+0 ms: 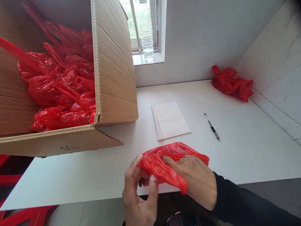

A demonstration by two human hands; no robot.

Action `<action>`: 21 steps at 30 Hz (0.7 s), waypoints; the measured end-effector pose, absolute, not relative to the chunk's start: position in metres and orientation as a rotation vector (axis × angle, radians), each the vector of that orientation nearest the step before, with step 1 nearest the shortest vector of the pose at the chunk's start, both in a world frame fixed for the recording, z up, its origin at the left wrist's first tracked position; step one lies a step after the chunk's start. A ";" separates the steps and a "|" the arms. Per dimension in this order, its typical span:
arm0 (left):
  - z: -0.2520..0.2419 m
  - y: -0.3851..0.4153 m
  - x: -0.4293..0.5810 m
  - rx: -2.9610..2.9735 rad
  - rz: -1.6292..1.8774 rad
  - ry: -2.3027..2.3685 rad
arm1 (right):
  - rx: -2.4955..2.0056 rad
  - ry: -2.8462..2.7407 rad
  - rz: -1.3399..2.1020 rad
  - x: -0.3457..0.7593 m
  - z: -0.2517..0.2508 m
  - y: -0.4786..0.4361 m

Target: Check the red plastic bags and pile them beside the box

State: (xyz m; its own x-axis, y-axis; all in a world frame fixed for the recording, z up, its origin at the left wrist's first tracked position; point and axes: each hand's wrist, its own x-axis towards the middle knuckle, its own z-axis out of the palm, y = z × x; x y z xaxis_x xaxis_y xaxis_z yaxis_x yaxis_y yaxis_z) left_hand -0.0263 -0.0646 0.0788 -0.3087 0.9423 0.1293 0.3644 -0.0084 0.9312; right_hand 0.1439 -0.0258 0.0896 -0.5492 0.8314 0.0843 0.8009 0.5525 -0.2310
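We have a red plastic bag (178, 147) at the near edge of the white table (246, 150). Our left fingers curl at its left side, thumb apart; whether that left hand (132, 194) grips, we cannot tell. Our right hand (197, 175) dips into its folds, fingertips hidden. Beyond lies a booklet (172, 121); right, a pen (212, 127); far left, a carton (115, 69).

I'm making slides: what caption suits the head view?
Hands work a red bag near a cardboard box of red bags.
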 end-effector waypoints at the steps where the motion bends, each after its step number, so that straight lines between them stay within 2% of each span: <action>1: 0.080 -0.065 -0.023 1.486 1.270 1.683 | -1.369 -2.578 0.256 0.142 0.089 -0.026; 4: 0.080 -0.063 -0.020 1.795 1.118 1.530 | -1.318 -2.595 0.361 0.140 0.088 -0.025; 7: 0.078 -0.064 -0.026 1.879 1.174 1.467 | -1.305 -2.768 0.415 0.143 0.087 -0.020; 11: 0.084 -0.074 -0.031 1.400 1.374 1.657 | -1.450 -2.849 0.414 0.151 0.093 -0.010; 15: 0.088 -0.080 -0.030 1.075 1.458 1.751 | -1.635 -2.696 0.334 0.153 0.109 -0.006; 21: 0.085 -0.074 -0.023 0.894 1.654 1.769 | -1.372 -2.556 0.099 0.130 0.111 -0.014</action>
